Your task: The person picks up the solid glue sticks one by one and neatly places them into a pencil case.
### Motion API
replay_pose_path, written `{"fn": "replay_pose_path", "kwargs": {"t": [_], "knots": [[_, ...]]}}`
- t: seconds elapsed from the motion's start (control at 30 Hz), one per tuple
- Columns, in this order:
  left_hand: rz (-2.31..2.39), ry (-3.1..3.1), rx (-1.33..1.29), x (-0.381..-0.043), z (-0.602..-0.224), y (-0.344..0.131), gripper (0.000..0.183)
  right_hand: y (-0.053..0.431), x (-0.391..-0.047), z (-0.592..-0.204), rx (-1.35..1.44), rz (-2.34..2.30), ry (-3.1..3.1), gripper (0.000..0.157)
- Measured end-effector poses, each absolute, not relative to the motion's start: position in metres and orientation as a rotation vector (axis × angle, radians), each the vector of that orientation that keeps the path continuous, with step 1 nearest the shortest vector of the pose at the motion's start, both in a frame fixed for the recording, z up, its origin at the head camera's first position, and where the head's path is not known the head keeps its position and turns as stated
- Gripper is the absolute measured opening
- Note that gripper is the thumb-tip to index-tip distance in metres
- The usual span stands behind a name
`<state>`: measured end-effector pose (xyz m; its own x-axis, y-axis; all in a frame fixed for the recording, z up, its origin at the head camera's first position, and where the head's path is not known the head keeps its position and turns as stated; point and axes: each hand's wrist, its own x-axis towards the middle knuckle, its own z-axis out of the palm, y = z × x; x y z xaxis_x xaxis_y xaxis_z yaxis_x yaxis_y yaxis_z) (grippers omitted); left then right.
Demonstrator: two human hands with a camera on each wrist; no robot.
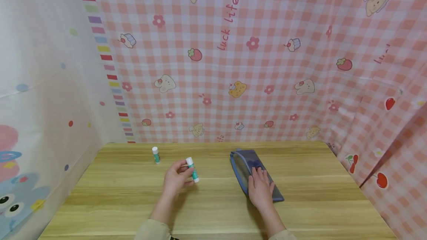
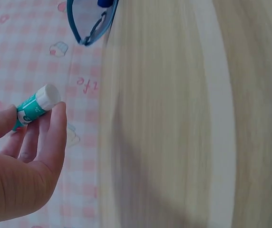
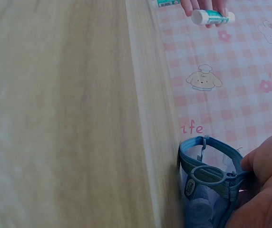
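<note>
My left hand (image 1: 176, 179) holds a glue stick (image 1: 192, 170) between thumb and fingers, above the table. The stick has a white cap and a green label, and it tilts slightly. My right hand (image 1: 261, 189) is at the blue mesh zip pouch (image 1: 239, 171), its fingers over the top side. In the right wrist view the thumb (image 3: 254, 160) lies at the rim of the pouch (image 3: 212, 178), and the mouth gapes. A pale round shape shows dimly through the mesh; its kind is unclear. A second glue stick (image 1: 156, 155) stands upright at the back left.
The wooden table (image 1: 213, 210) has a pink checked cloth (image 1: 220, 66) hanging behind it and on the right. A white patterned cloth (image 1: 50, 84) hangs on the left.
</note>
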<state>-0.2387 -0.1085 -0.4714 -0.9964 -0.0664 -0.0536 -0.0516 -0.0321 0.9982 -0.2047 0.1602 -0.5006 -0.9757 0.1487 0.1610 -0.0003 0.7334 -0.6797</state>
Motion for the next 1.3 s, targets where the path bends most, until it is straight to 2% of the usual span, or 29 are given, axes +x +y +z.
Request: {"fn": "replay_pose_path", "kwargs": {"t": [0.4, 0.77, 1.3], "knots": [[-2.331, -2.154, 0.082, -0.235, -0.471, -0.077, 0.041, 0.159, -0.206, -0.502, -0.117, 1.076, -2.726, 0.045], [-2.328, -2.186, -0.011, -0.232, -0.477, -0.04, 0.036, 0.16, -0.205, -0.501, -0.122, 1.083, -2.727, 0.045], [-2.351, -2.164, 0.035, -0.23, -0.485, 0.002, 0.033, 0.163, -0.204, -0.5, -0.139, 1.074, -2.738, 0.045]]}}
